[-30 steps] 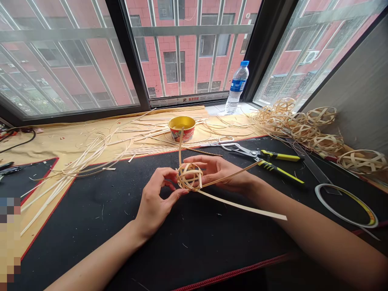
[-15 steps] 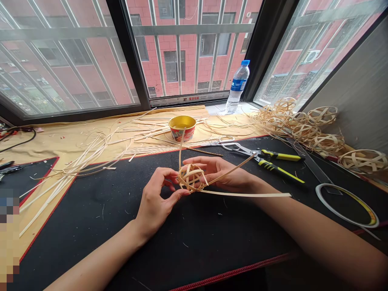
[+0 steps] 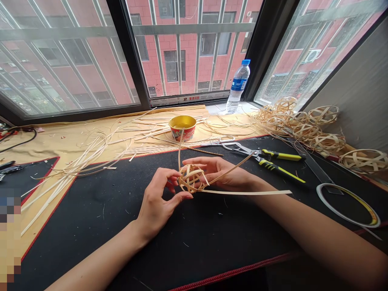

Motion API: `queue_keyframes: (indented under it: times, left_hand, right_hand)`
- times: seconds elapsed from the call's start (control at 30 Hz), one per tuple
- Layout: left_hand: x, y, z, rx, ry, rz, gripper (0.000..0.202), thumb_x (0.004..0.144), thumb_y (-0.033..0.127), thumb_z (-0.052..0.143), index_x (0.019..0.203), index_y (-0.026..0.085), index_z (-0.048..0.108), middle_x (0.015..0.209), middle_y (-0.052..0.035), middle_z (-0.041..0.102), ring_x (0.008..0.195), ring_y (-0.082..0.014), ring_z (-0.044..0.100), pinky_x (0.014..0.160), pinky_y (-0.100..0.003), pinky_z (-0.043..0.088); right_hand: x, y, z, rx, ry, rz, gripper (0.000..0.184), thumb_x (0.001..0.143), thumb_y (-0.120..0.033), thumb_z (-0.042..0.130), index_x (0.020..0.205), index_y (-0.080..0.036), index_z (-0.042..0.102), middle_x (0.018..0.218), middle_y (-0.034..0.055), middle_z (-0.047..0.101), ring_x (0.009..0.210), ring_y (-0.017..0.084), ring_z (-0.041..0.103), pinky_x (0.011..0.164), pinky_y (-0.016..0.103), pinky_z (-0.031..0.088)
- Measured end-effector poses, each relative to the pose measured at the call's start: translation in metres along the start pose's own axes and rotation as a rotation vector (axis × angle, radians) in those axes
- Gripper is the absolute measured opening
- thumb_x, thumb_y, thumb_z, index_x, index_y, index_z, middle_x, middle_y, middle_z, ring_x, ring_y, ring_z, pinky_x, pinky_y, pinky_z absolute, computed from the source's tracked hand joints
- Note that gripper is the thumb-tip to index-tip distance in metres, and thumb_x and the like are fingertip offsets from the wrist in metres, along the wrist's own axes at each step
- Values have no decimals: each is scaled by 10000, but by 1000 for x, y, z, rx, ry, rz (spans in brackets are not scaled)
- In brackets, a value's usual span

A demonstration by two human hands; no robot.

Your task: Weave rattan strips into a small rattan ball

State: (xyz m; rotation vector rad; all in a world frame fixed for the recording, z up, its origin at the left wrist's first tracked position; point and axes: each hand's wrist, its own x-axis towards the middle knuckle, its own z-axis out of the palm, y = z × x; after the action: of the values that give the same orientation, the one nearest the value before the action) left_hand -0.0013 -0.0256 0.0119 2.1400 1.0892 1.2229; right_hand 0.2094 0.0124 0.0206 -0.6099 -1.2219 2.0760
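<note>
A small woven ball of pale bamboo strips [image 3: 191, 178] is held up between my two hands, over the black mat [image 3: 212, 242]. My right hand [image 3: 222, 171] wraps its far and right side, fingers behind it. My left hand [image 3: 160, 192] curves round the left side, index fingertip against the weave and thumb just under its lower edge. Several loose strip ends stick out of the ball: one rises upward, one slants up to the right, and a wide flat one [image 3: 248, 193] runs right across my right forearm. The fingertips behind the ball are partly hidden.
Behind the hands stands a red tin bowl [image 3: 182, 131]. Yellow-handled pliers [image 3: 273, 163] and a white ring [image 3: 348, 205] lie at the right. Finished woven balls [image 3: 325, 141] pile up by the wall. Loose strips [image 3: 81, 157] spread at the left; a water bottle [image 3: 238, 87] stands near the window.
My left thumb has eased slightly down and away from the ball's lower edge. The ball and my right hand stay almost where they were.
</note>
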Motion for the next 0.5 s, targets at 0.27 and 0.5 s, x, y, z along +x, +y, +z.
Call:
queue_keyframes:
  times: [0.27,0.5]
  left_hand:
    - [1,-1,1,-62,-2,-103,244,815,310,649,1028,226,564,925,-18,551,740,-122,575,700,-264,528]
    - [2,1,1,-85,14,-168,242,845,336,606,1059,227,580,914,-26,583,818,-148,597,743,-280,522]
  right_hand:
    - [-1,-4,2,-37,26,26,609,677,-87,737,1245,-208,553,1223,95,627,1002,199,663,863,313,526]
    - [-3,-6,2,-55,42,32,600,743,-160,707,1304,-186,495,1285,135,584,1036,220,650,873,364,540]
